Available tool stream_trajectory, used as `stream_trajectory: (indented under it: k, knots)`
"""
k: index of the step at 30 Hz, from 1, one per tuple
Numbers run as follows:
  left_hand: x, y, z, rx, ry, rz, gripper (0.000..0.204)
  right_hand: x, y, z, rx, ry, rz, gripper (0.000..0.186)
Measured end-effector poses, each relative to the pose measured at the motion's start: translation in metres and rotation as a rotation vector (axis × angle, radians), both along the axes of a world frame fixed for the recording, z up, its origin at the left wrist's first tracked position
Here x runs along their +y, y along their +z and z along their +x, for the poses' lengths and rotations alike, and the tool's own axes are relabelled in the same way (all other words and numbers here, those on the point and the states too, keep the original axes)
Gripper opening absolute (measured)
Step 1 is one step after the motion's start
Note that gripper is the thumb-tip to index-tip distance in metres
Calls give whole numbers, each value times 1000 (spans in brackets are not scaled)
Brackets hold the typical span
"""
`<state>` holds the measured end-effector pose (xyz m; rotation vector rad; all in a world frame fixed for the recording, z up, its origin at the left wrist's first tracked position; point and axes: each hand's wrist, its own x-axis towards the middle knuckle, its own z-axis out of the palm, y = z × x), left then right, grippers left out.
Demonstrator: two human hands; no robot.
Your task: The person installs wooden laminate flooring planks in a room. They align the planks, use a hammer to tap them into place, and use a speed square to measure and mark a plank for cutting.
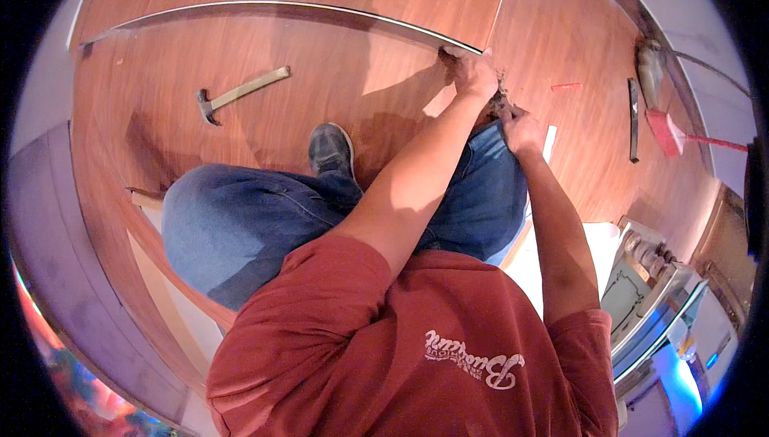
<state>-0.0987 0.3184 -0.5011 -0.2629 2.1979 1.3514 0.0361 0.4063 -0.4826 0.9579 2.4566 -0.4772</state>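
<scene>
A long, thin strip with a pale upper edge runs across the wood-patterned surface, its curve bent by the lens. My left hand is at the strip's right end, fingers curled against it. Just below and to the right, my right hand is closed, thumb and fingers pressed together. What it holds is too small and dark to name. Dark crumbly debris lies between the two hands. To the left, a claw hammer with a pale handle rests on the surface, apart from both hands.
Right of my hands lie a small red piece, a white strip and a dark flat bar. A pink-red scoop-shaped thing is near the right wall. My shoe stands on the surface between my bent legs.
</scene>
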Motion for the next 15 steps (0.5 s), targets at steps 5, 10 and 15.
stream_trajectory:
  k: [5, 10, 15]
  knots:
    - [-3, -23, -2, -33, 17, 104, 99, -5, 4, 1, 54, -29, -22, 42]
    - [5, -27, -3, -52, 26, 98, 99, 5, -5, 6, 58, -15, -26, 47]
    - [-13, -76, -44, 37, -110, 25, 99, 4, -29, -7, 40, 32, -26, 44]
